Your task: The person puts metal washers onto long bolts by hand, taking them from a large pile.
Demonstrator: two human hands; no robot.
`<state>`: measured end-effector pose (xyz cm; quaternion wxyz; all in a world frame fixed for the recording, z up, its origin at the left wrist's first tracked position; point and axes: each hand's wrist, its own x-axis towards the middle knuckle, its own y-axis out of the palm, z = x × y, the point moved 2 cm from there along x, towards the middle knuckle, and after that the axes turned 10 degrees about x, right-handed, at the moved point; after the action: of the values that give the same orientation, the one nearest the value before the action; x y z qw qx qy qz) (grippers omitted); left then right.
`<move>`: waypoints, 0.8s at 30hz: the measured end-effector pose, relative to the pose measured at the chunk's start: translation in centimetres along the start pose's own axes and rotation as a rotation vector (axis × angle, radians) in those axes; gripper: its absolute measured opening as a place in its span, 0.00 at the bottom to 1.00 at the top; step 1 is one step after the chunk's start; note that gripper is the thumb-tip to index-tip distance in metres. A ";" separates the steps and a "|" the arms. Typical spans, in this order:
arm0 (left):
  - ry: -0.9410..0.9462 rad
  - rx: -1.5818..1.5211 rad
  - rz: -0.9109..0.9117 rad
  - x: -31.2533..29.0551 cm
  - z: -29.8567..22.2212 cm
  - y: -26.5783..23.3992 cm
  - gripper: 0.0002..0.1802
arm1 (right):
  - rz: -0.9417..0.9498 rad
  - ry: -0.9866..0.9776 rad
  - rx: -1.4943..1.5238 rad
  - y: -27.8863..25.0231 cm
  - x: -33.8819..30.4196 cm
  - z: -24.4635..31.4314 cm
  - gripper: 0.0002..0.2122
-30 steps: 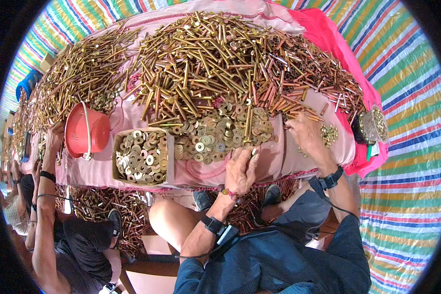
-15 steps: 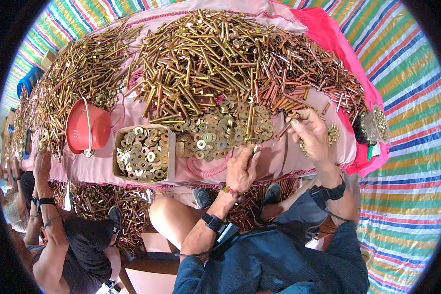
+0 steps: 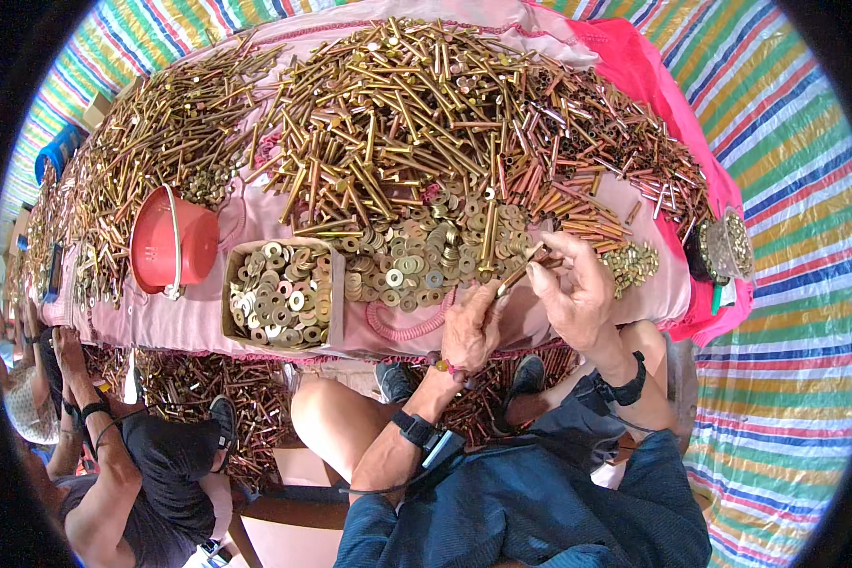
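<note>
My left hand (image 3: pixel 471 327) is closed around a brass-coloured bolt (image 3: pixel 511 280), whose end slants up to the right. Close beside it, my right hand (image 3: pixel 577 293) pinches a short copper-coloured sleeve (image 3: pixel 539 254) at the bolt's upper end. Whether the sleeve is around the bolt or only against it, I cannot tell. Flat washers (image 3: pixel 417 260) lie loose just beyond my hands, with a long bolt (image 3: pixel 489 232) resting on them. More washers fill an open cardboard box (image 3: pixel 337 298) to the left. Small nuts (image 3: pixel 634 265) are heaped right of my right hand.
A big pile of long bolts (image 3: pixel 379 123) covers the far table, with copper-coloured sleeves (image 3: pixel 596 142) to its right. A red bucket (image 3: pixel 185 246) stands left; a clear tub (image 3: pixel 729 246) sits at the right edge. Another person's arm (image 3: pixel 109 445) is at the left.
My right hand has come down and left toward my left hand, bringing the sleeve to the bolt. My left hand stays nearly in place, with more of the bolt showing.
</note>
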<state>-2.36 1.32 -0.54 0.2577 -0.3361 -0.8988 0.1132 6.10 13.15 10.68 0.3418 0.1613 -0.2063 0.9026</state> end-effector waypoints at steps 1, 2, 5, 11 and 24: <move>-0.001 -0.006 -0.008 0.0 0.0 0.0 0.13 | 0.000 0.000 0.001 0.0 0.1 0.1 0.16; -0.001 -0.006 -0.007 0.0 -0.1 0.0 0.13 | -0.005 0.024 -0.010 -0.2 0.2 0.3 0.16; -0.029 -0.011 -0.001 -0.1 -0.1 0.1 0.13 | -0.003 0.096 -0.004 0.0 0.1 0.1 0.15; -0.007 -0.020 0.034 0.0 -0.2 -0.2 0.16 | 0.174 -0.101 -0.232 0.4 0.3 1.5 0.12; -0.106 -0.059 0.009 -0.4 0.0 0.1 0.16 | 0.121 0.175 -0.472 -4.7 -2.2 -7.2 0.10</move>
<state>-2.02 1.16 -0.73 0.1991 -0.3412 -0.9126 0.1057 9.80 18.59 4.71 0.3317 -0.0145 -0.3900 0.8589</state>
